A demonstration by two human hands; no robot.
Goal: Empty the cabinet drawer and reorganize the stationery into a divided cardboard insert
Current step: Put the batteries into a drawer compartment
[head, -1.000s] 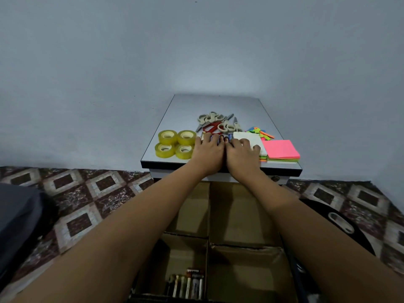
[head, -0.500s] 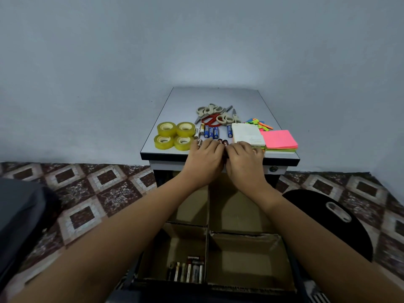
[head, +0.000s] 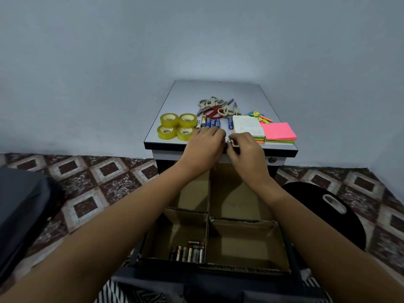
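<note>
Reaching forward side by side, the left hand (head: 204,147) and right hand (head: 246,149) almost touch at the front edge of the cabinet top (head: 218,89). The right hand pinches a metal-tipped battery (head: 230,141). The left hand's fingers curl downward; I cannot tell whether they hold anything. Just beyond lie loose batteries (head: 211,123), with tape rolls (head: 176,126) left and sticky notes (head: 277,132) right. Below the wrists, the cardboard insert (head: 240,220) holds stored batteries (head: 189,252) in its near-left compartment.

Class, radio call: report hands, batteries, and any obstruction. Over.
Left hand curled at cabinet edge, grip hidden. Right hand pinching a battery. Loose batteries lie on top; insert holds some. No obstruction seen.
</note>
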